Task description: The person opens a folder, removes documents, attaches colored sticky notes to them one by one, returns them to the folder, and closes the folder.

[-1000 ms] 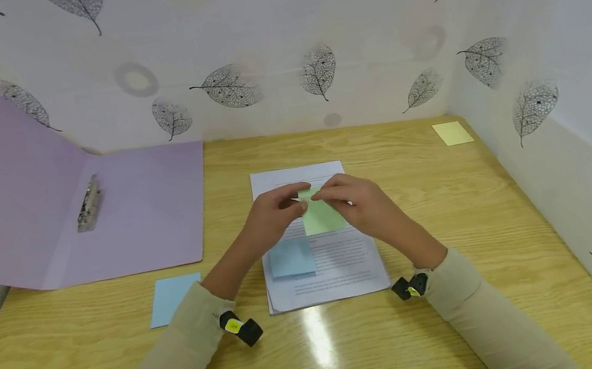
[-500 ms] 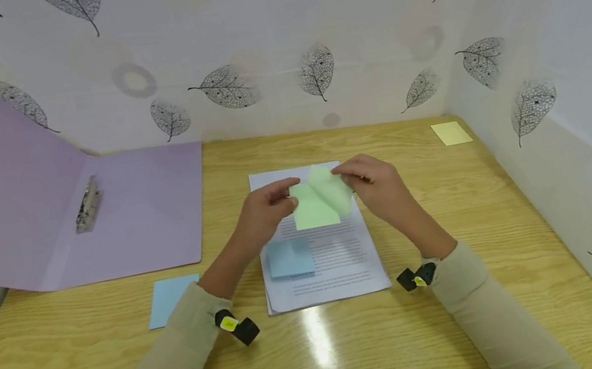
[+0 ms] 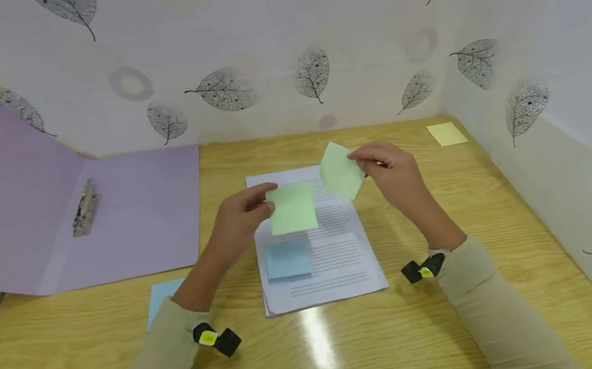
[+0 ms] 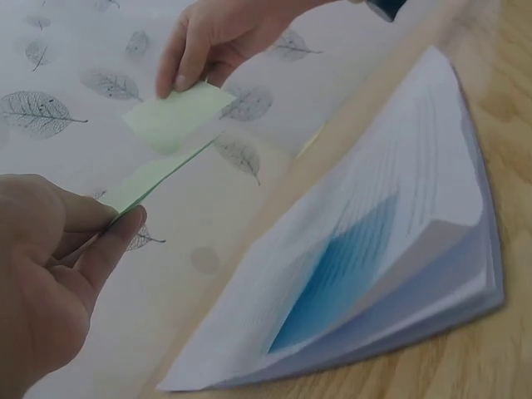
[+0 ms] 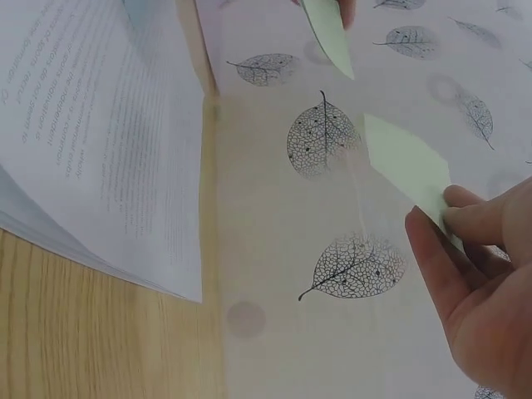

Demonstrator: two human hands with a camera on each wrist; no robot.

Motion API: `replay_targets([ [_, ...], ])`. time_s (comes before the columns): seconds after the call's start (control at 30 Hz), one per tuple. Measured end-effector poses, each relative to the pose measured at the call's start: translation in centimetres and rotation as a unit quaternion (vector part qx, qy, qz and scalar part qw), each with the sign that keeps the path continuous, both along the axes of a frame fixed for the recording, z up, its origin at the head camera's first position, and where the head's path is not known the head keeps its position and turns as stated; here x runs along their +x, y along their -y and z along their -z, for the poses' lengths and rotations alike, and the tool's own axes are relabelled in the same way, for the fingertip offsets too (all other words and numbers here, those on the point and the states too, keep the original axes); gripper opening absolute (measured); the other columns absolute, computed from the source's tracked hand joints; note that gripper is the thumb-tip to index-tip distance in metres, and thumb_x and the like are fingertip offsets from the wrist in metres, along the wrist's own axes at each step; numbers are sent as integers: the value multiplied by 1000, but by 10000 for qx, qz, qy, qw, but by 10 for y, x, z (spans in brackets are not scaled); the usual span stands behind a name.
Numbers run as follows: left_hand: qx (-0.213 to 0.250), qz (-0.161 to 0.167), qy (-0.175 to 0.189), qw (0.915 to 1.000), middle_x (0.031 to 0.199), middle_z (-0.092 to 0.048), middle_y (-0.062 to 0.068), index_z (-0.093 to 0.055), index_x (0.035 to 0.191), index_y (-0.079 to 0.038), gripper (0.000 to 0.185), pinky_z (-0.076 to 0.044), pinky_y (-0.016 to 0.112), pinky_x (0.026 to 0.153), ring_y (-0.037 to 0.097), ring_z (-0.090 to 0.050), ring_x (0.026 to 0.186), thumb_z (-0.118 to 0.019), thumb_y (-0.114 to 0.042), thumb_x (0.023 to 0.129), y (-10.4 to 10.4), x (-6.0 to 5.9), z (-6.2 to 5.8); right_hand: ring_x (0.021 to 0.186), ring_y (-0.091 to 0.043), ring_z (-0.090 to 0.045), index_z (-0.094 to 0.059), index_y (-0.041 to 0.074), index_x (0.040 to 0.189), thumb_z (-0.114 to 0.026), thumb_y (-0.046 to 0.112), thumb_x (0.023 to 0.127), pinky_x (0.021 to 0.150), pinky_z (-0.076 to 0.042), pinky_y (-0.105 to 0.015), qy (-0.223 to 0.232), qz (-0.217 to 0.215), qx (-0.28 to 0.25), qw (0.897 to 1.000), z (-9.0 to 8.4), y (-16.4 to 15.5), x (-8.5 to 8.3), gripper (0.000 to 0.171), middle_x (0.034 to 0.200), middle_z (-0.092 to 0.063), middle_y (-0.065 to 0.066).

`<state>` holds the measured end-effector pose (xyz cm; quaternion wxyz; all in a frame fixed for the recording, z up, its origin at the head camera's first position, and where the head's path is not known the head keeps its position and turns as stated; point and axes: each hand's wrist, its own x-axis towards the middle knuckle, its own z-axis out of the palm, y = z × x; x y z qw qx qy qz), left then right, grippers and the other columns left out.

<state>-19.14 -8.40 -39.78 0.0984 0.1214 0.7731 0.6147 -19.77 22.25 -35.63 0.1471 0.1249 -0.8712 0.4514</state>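
Note:
My left hand (image 3: 237, 221) pinches a light green sticky note pad (image 3: 292, 209) by its left edge, above a stack of printed sheets (image 3: 340, 272). Seen edge-on in the left wrist view, the pad (image 4: 158, 179) looks thin. A single green sticky note (image 3: 338, 172), slightly curved, is pinched between the thumb and fingers of my right hand (image 3: 396, 171). It hangs apart from the pad, over the sheets' upper right corner. A blue sticky note (image 3: 288, 260) lies on the top sheet, left of its middle.
At the left an open purple folder (image 3: 154, 215) with a metal clip (image 3: 84, 208) leans partly against the leaf-patterned wall covering. Another blue note (image 3: 159, 297) is partly hidden behind my left forearm. A yellow note (image 3: 447, 134) lies at the table's far right corner.
The top green note has been peeled off the pad by my right hand, which moved right and up with it. My left hand has shifted left, carrying the pad.

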Motion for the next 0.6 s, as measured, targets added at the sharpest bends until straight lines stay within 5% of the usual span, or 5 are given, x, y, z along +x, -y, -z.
replay_targets([
  [0.37,-897,-683,162,9935,140,-56,7,-50,149,-18,52,-53,27,91,14,-56,118,-60,-37,102,100,55,-2,93,-10,-61,-77,9,111,-63,11,100,76,-54,-15,452,-113,-354,9983,-3,3,-1,18,117,-68,-5],
  [0.6,-1463,-1456,-24,9785,132,-58,-1,-48,151,-19,54,-48,8,84,-3,-53,111,-57,-41,102,166,88,1,93,-10,-62,-76,7,112,-62,10,100,76,-54,-14,535,-327,-482,9969,2,7,0,18,115,-69,-8],
])
